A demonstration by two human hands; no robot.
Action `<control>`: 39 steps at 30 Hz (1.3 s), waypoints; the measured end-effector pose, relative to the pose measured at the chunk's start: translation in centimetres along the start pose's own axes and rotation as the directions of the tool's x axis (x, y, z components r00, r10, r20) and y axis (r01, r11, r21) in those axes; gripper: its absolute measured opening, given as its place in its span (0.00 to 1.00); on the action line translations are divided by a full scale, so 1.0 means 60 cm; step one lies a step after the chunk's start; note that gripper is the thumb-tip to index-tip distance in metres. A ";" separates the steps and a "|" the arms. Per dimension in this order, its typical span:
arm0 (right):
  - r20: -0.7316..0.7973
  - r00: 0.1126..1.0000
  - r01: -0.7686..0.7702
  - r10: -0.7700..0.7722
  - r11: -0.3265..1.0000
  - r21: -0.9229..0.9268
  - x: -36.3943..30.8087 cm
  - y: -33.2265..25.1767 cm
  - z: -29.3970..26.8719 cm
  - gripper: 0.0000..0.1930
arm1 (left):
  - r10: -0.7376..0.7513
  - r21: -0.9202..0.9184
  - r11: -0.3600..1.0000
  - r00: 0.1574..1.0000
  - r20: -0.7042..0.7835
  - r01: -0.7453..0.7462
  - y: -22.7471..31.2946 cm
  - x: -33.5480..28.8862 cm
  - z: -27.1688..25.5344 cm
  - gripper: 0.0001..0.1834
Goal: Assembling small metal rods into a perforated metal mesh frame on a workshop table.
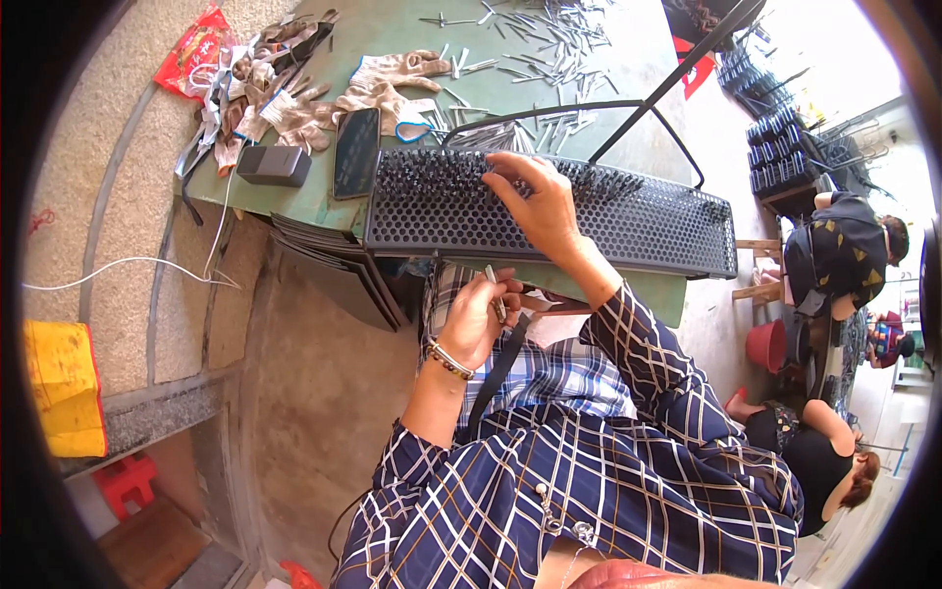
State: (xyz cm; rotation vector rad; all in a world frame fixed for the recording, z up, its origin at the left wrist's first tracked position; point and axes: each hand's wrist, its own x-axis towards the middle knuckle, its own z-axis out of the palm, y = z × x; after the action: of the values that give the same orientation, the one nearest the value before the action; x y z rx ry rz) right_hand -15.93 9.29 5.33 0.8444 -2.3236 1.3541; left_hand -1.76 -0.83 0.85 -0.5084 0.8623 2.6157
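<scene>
A long black perforated metal rack (648,232) lies across the near edge of the table, and small black pegs (422,175) stand crowded in the holes of its left and middle part. My right hand (538,204) is over the middle of the rack, thumb and forefinger bent toward each other at the pegs. Whatever lies between those fingertips is too small to make out. Below the rack's near edge, in front of my lap, my left hand (471,319) is closed around small thin metal pieces (492,278), whose ends stick out past the fingers.
Thin metal strips (559,44) lie scattered over the green table (343,25). Left of them are work gloves (388,83), a phone (356,152) and a dark box (273,165) with a white cable. Black bars (643,103) rise behind the rack. Other people (844,255) sit at the right.
</scene>
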 end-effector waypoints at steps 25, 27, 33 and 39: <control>0.472 0.753 0.524 -0.459 0.852 -0.008 -0.081 -0.057 -0.063 0.22 | 0.221 0.028 0.975 0.968 -0.123 -0.219 0.057 -0.010 0.009 0.12; 0.445 0.716 0.617 -0.538 0.786 -0.042 -0.083 -0.048 -0.072 0.18 | 0.207 0.052 0.978 0.972 -0.114 -0.202 0.053 -0.011 0.015 0.13; 0.352 0.637 0.719 -0.686 0.693 0.051 -0.095 -0.039 -0.079 0.20 | 0.090 0.072 0.994 0.987 -0.130 -0.081 0.044 -0.018 0.003 0.11; 0.342 0.649 0.705 -0.680 0.706 0.067 -0.101 -0.037 -0.100 0.18 | 0.052 -0.013 0.999 0.996 -0.071 -0.053 0.038 -0.011 0.018 0.10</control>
State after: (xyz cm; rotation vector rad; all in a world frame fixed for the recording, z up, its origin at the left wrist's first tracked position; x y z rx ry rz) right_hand -9.94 15.63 6.55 1.8351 -1.8771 0.8082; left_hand -2.40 -2.02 3.08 -0.5929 0.8904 2.6678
